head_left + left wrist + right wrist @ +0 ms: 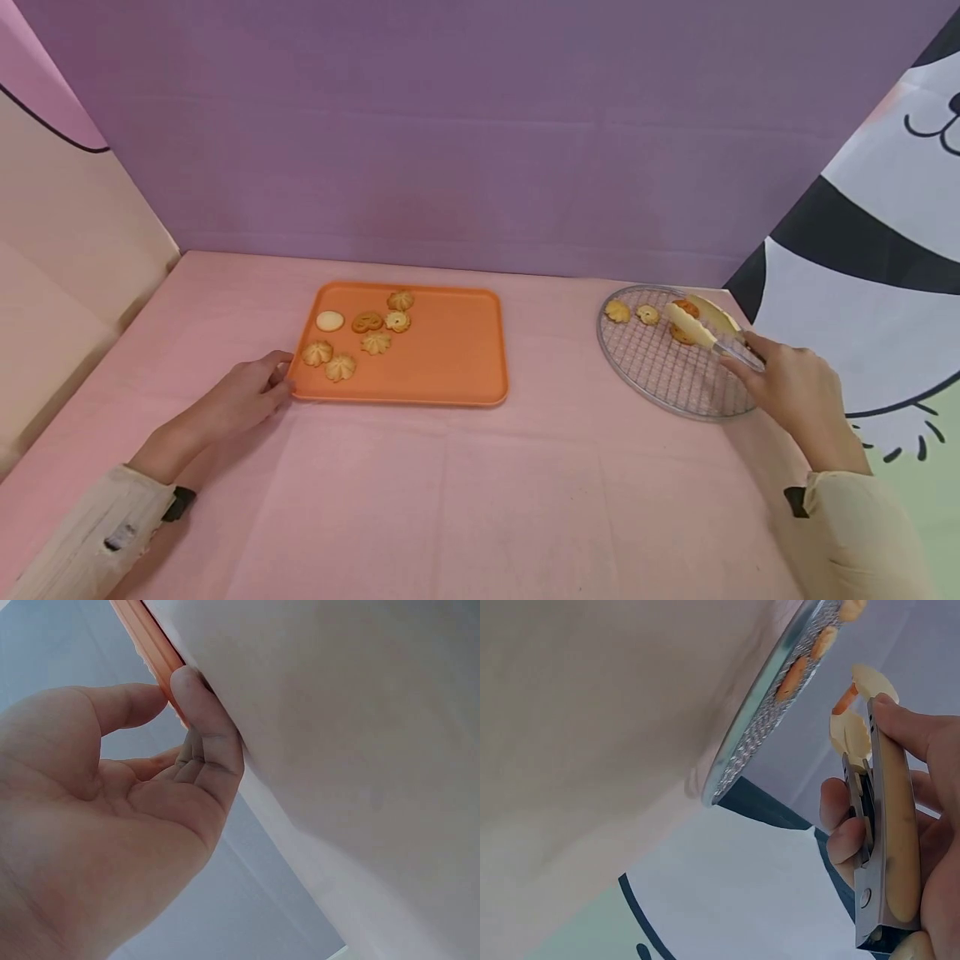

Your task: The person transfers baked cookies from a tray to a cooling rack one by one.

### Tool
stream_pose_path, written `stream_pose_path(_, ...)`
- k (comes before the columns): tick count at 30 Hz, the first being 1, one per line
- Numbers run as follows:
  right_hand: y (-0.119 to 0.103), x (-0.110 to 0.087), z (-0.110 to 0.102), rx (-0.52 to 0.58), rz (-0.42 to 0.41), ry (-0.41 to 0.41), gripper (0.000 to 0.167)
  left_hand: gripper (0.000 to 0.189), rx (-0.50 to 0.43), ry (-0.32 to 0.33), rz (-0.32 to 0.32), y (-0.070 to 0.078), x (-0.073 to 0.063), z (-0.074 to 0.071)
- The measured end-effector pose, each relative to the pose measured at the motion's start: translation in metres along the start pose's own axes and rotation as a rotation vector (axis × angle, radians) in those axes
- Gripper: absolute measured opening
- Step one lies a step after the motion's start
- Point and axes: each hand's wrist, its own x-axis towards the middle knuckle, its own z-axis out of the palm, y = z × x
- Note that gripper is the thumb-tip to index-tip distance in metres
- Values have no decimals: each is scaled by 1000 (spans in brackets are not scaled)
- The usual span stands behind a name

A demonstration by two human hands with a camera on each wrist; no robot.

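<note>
What matters most in space is that the orange-brown biscuit (845, 699) lies beyond the fingers of our right hand (798, 392), away from us and to the left, at the far end of the tongs (898, 825). The tongs' long axis slants from our hand over the right side of the round wire rack (660, 371) toward its far edge. Our right fingers and thumb are wrapped round the tongs, and the tips seem to pinch the biscuit. In the right wrist view it looks clear of the mesh; the head view puts it over the far part of the rack.

Our right hand is much the nearer. Our left hand (242, 397) is well apart, at the near left corner of the orange tray (450, 358), its thumb and finger pinching the rim. The tray lies well to the left of the biscuit, its long side running left to right along the bench (525, 500), with seven biscuits (376, 342) in its left half.

The held biscuit is a warm orange, deeper than most others, and thin from the side; the tips hide too much of it for us to tell its outline. Three more biscuits (617, 312) lie on the rack, two of them toward its far left edge.
</note>
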Motion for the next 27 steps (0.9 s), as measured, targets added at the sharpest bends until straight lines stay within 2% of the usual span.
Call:
stream_pose_path(5,5,17,5,4,8,-50,74,42,-3,-4,-13,0,0,0)
stream_pose_path(11,7,31,10,2,24,-79,69,43,4,-2,-5,0,0,-1)
stream_pose_path(18,14,39,16,-2,56,-122,61,43,6,1,3,-1,1,0)
stream_pose_path(27,18,43,22,0,81,-138,64,43,16,-1,-18,-1,1,-1)
